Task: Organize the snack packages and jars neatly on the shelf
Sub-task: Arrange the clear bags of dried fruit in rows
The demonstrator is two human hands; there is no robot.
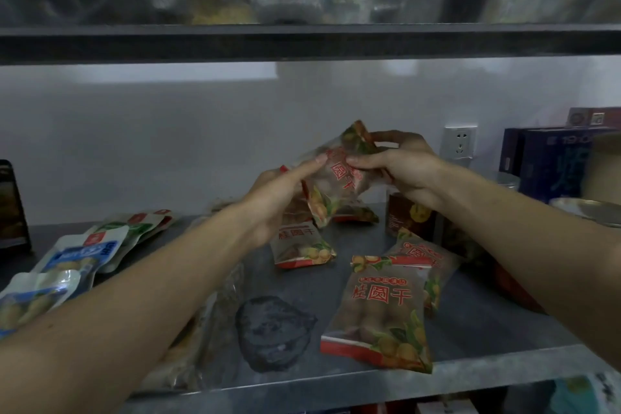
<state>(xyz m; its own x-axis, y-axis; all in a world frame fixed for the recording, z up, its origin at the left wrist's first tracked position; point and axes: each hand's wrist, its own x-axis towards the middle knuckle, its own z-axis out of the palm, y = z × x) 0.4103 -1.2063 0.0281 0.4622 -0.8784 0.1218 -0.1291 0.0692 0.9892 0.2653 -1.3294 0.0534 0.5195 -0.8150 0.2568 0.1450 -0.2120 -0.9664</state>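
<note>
Both hands hold one clear snack package with red lettering (pixel 339 175), lifted and tilted above the back of the grey shelf (pixel 477 323). My left hand (pixel 282 202) grips its left side; my right hand (pixel 403 168) pinches its upper right edge. Beneath it lies another package of the same kind (pixel 302 245). A third lies near the front edge (pixel 379 312), overlapping one behind it (pixel 423 252). A dark jar with a red label (pixel 403 215) stands behind my right wrist, partly hidden.
Blue and white pouches (pixel 64 265) lie fanned out at the left. A dark crumpled bag (pixel 272 333) and clear packets (pixel 208 329) lie at front centre. Dark blue boxes (pixel 551 165) and a tin (pixel 584 208) stand at the right. A wall socket (pixel 458 143) is behind. Another shelf hangs low overhead.
</note>
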